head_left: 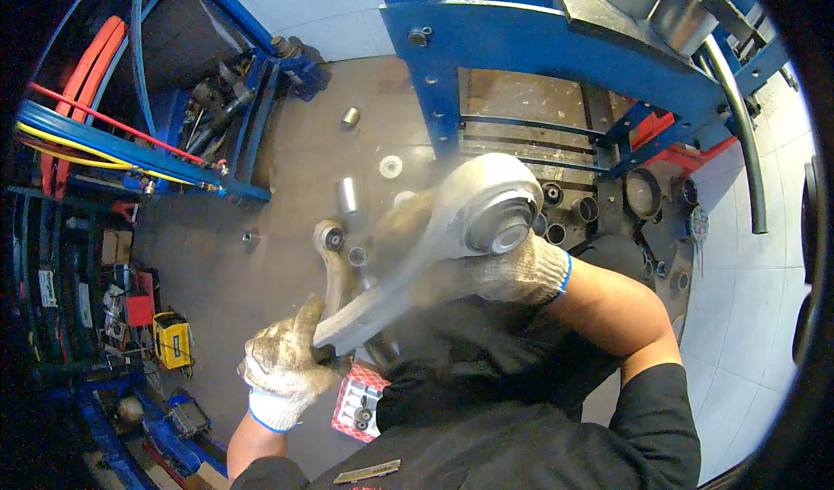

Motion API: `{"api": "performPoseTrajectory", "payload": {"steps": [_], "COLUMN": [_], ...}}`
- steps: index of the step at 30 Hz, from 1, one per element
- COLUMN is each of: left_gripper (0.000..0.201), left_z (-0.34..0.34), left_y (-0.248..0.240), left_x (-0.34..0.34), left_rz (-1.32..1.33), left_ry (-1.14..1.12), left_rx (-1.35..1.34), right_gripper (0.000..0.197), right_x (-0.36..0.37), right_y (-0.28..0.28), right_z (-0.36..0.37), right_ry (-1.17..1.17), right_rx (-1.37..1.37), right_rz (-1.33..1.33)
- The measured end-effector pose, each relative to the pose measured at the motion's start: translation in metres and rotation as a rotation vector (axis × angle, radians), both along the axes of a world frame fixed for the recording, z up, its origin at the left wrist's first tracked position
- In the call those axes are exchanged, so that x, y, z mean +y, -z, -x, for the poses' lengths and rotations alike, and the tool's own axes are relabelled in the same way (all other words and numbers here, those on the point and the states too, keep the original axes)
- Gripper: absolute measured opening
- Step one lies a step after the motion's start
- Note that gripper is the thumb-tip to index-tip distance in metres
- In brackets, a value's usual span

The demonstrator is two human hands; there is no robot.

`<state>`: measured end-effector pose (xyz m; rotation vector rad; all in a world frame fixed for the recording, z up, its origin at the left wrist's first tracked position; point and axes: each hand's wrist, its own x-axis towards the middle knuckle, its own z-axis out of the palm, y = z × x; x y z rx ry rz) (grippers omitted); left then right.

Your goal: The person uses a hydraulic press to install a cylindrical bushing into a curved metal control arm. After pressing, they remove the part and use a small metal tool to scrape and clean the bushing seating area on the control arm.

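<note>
A metal suspension control arm (382, 303) is held up slantwise in front of me, its large round end at the upper right. A dark rubber bushing (499, 222) sits in that end. My left hand (291, 355), in a soiled knitted glove, is closed around the arm's lower end. My right hand (526, 273), gloved too, grips it from below, close to the bushing; its fingers are partly hidden behind the metal. Just left of the arm shows a narrower metal link (335, 268) with a bushing at its top. I cannot tell whether the two are joined.
A blue press frame (521, 47) with a hanging black bar (743, 134) stands ahead on the right. Metal sleeves (347, 196) and rings (586, 209) lie on the floor. A red-and-white box (358, 403) is below my left hand. Hoses (95, 147) and a yellow case (173, 341) are left.
</note>
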<state>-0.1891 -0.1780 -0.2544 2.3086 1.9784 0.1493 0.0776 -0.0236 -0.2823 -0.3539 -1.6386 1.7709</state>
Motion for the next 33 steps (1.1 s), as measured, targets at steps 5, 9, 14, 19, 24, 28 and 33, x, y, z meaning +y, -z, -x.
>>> {"api": "performPoseTrajectory", "payload": {"steps": [5, 9, 14, 19, 24, 28, 33], "left_gripper": [0.074, 0.070, 0.077, 0.054, 0.060, 0.067, 0.071], "left_z": [0.005, 0.006, 0.022, 0.042, 0.038, 0.021, 0.004], "left_y": [0.011, 0.010, 0.012, 0.014, 0.017, 0.010, 0.016], "left_x": [-0.003, 0.002, 0.010, 0.010, 0.015, 0.017, 0.023], "left_rz": [0.009, 0.257, 0.386, 0.216, -0.135, -0.242, -0.397], "left_ry": [-0.038, -0.188, -0.491, -0.500, -0.756, -0.814, -0.540], "left_rx": [-0.005, -0.045, -0.320, -1.294, -1.632, -2.105, -2.403], "right_gripper": [0.050, 0.054, 0.063, 0.063, 0.063, 0.065, 0.076], "right_x": [0.002, 0.008, 0.012, 0.011, 0.001, -0.010, -0.035], "right_y": [0.005, 0.006, 0.020, 0.038, 0.047, 0.052, 0.048], "right_z": [0.001, 0.004, 0.003, 0.010, 0.018, 0.027, 0.045], "right_ry": [0.018, 0.102, 0.120, 0.081, -0.020, -0.243, -0.516], "right_rx": [0.017, -0.167, -0.194, -0.310, -0.387, -0.399, -0.355], "right_rz": [-0.099, -0.115, 0.258, 0.274, 0.312, 0.185, 0.659]}}
